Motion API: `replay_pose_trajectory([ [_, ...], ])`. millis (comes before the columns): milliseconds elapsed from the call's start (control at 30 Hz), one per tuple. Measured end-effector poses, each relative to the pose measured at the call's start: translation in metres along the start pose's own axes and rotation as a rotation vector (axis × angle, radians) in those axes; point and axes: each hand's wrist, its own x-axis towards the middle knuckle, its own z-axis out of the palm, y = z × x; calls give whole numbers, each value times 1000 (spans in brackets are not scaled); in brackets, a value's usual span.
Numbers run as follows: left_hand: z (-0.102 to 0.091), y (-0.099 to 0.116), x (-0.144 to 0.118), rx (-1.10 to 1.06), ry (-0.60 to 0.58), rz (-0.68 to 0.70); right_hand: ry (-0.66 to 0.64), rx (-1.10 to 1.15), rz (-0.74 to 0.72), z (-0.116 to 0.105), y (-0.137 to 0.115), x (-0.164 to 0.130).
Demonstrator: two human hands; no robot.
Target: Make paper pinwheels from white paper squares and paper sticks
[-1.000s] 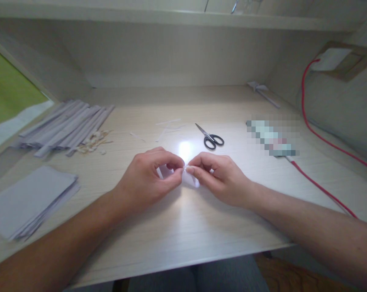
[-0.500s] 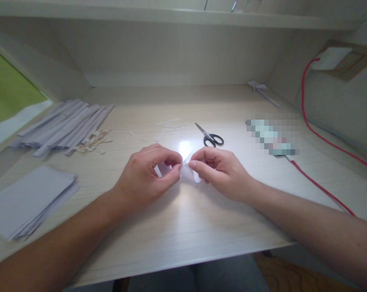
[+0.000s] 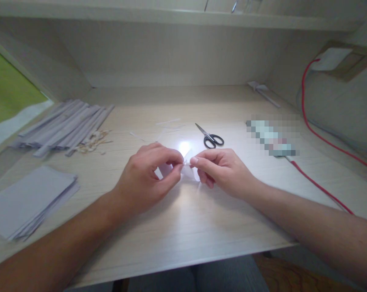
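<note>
Thumb and forefinger of my left hand [image 3: 153,170] pinch a small white piece of paper [image 3: 188,172] over the middle of the desk. From the other side, my right hand [image 3: 221,170] pinches a tiny twisted white bit at the paper's gathered middle. Both sets of fingertips are almost touching. Part of the paper is hidden behind the left fingers, and glare washes out its upper edge. Just beyond my right hand lie black-handled scissors [image 3: 210,137], blades slightly apart or closed, I cannot tell. Thin white paper strips [image 3: 171,125] are scattered beyond my left hand.
At the left are rolled paper tubes [image 3: 61,125], a pile of small string-like pieces [image 3: 93,142] and a stack of paper sheets [image 3: 31,200]. A blurred-out device [image 3: 271,136] with a red cable [image 3: 320,185] lies right. A paper piece on a stick [image 3: 264,92] sits at the back.
My right hand has shifted very slightly and its lower fingers have uncurled a little downward. The left hand keeps its pinch on the paper in nearly the same place.
</note>
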Motion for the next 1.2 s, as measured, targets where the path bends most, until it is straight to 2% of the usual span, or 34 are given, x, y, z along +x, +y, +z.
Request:
replay_pose_trajectory([
  [133,0,0,0,32,-7,38,-15,47,-12,-1,0,0],
  [300,-2,1,2,79,-13,40,8,-83,-141,-1,0,-3],
  [600,0,2,1,142,-22,59,33,-153,-149,1,0,-4],
  [867,1,0,0,169,-32,68,91,-315,-308,3,4,-5],
  [1200,5,-1,-1,190,-56,86,115,-492,-428,5,6,-9],
])
